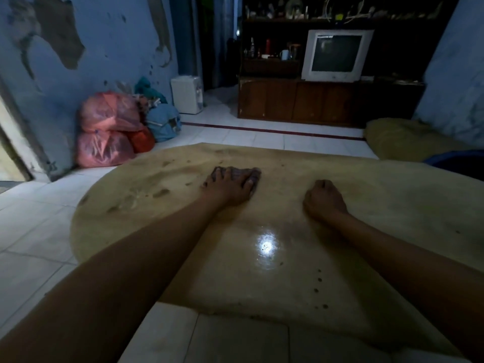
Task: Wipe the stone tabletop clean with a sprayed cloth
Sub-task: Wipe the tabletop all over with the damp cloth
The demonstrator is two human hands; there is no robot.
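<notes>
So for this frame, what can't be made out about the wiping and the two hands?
- Cloth: head view, mostly covered by the left hand; its colour and dampness are unreadable in the dim light.
- Right hand: fingers curl under; the fist hides whether it holds anything.
- Tabletop: forearms cover part of it.
- Spray bottle: none can be picked out.
- Shelf items: too dark and small.

From my seat at the feed, I see two bare forearms coming in from the bottom corners, no sleeves anywhere along them. The left hand (230,186) and right hand (324,199) wear nothing I can make out: no gloves, no watch or band at either wrist. Rings are too dim to tell
</notes>
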